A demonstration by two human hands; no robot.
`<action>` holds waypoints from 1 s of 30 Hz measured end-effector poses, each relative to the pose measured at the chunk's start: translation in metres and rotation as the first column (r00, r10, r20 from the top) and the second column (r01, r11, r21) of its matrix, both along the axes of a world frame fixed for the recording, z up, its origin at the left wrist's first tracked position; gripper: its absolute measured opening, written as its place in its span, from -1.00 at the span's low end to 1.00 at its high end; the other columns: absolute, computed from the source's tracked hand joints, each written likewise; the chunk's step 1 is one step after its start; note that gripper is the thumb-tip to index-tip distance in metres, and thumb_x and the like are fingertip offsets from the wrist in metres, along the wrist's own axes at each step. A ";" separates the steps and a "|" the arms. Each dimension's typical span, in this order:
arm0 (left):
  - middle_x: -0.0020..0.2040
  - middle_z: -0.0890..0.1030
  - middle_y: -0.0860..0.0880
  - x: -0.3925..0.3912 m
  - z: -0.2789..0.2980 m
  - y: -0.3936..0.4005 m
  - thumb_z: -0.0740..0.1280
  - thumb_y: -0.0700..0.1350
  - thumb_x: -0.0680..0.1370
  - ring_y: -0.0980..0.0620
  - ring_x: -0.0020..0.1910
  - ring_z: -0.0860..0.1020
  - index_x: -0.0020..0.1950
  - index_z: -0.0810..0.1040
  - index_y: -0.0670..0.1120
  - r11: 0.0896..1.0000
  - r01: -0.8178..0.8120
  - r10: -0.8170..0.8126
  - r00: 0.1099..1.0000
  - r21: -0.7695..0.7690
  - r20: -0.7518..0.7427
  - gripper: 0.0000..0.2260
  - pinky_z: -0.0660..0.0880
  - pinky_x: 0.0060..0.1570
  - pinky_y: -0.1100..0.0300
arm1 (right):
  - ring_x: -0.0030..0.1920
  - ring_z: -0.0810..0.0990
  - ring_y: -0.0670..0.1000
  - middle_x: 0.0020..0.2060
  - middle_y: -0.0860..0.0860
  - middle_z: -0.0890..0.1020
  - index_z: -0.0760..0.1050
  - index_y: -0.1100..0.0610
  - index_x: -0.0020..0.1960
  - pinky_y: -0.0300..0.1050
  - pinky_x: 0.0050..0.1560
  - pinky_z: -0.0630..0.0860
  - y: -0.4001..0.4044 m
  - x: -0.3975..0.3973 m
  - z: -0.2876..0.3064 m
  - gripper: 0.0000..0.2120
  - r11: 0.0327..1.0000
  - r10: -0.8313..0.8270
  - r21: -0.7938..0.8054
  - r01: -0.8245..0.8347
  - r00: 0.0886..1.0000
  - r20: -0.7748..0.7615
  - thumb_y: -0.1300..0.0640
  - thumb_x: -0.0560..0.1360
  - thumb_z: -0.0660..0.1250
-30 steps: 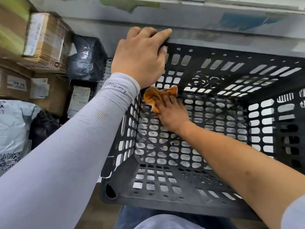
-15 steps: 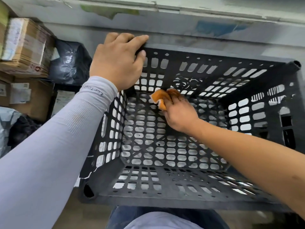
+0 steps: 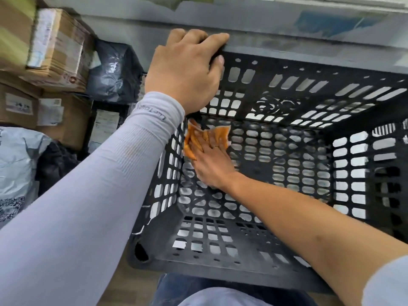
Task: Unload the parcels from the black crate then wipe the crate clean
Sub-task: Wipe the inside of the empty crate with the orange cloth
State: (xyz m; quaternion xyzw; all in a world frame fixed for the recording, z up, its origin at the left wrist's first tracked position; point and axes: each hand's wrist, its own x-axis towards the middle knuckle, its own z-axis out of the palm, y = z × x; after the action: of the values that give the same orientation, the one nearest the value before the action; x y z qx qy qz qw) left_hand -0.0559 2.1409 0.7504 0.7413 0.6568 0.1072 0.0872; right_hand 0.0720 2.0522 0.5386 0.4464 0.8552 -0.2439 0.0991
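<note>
Both hands are on the black crate [image 3: 276, 257], which stands on the floor against a pale wall [image 3: 287, 16] and holds no parcels. At the crate's far left corner the left hand [image 3: 183, 69] grips the top rim, fingers curled over the far edge and thumb pressed against the inside of the perforated far wall; its arm wears a pale grey sleeve [image 3: 88, 195] with lettering at the cuff. Inside the crate, the right hand [image 3: 212, 160] lies with fingers stretched flat on an orange cloth [image 3: 205, 138], pressing it onto the slotted bottom in the far left corner, hard against the left wall. Part of the cloth sticks out beyond the fingertips toward the far wall, crumpled. A ring shows on one finger of that hand, and the bare forearm runs back over the near rim toward the near right corner. Outside the crate, just beyond its left wall, the unloaded goods are piled on the floor: stacked brown cardboard boxes [image 3: 57, 47] with white labels, a black plastic mailer [image 3: 114, 71] beside them close to the crate's far left corner, and a grey mailer bag [image 3: 15, 164] with a printed code nearer the person. Blue trousers [image 3: 220, 288] show below the near rim.
</note>
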 end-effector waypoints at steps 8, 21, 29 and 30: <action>0.46 0.48 0.03 0.001 -0.002 0.001 0.08 0.14 0.68 -0.13 0.47 0.33 0.59 0.33 0.16 1.000 0.011 -0.011 1.000 0.020 0.001 -0.55 0.38 0.37 -0.18 | 0.64 -0.27 0.10 0.63 0.00 -0.28 -0.33 0.05 0.66 0.13 0.63 -0.25 0.021 0.034 0.001 -0.33 0.997 0.076 0.031 -0.077 0.997 0.021 -0.06 0.71 -0.03; 0.51 0.44 -0.01 0.002 -0.001 -0.001 0.10 0.13 0.69 -0.16 0.50 0.29 0.60 0.32 0.17 1.000 0.004 -0.004 1.000 0.012 0.017 -0.55 0.32 0.44 -0.17 | 0.65 -0.02 0.20 0.67 0.09 -0.09 -0.12 0.05 0.69 0.07 0.61 -0.09 0.020 0.170 0.020 -0.40 0.992 -0.106 0.091 0.091 0.980 0.167 -0.05 0.66 -0.25; 0.51 0.44 -0.03 0.002 -0.001 0.000 0.11 0.15 0.69 -0.18 0.51 0.28 0.59 0.32 0.18 1.000 0.000 0.000 1.000 0.005 0.020 -0.55 0.31 0.45 -0.17 | 0.60 0.16 0.31 0.63 0.20 0.16 0.09 0.12 0.66 0.23 0.59 0.12 0.024 0.225 0.049 -0.39 0.968 -0.233 0.165 0.187 0.913 0.336 0.04 0.66 0.15; 0.51 0.43 -0.03 0.002 -0.001 0.000 0.11 0.15 0.69 -0.18 0.51 0.28 0.59 0.32 0.18 1.000 -0.002 0.002 1.000 0.003 0.019 -0.55 0.31 0.45 -0.18 | 0.57 0.22 0.33 0.62 0.18 0.17 0.13 0.10 0.65 0.27 0.53 0.25 0.024 0.221 0.052 -0.40 0.964 -0.251 0.167 0.207 0.918 0.306 0.05 0.65 0.19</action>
State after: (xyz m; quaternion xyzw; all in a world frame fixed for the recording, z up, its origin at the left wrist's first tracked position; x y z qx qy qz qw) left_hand -0.0537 2.1407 0.7497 0.7399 0.6564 0.1152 0.0920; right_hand 0.2932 2.0767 0.5906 0.5830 0.7831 -0.1205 0.1799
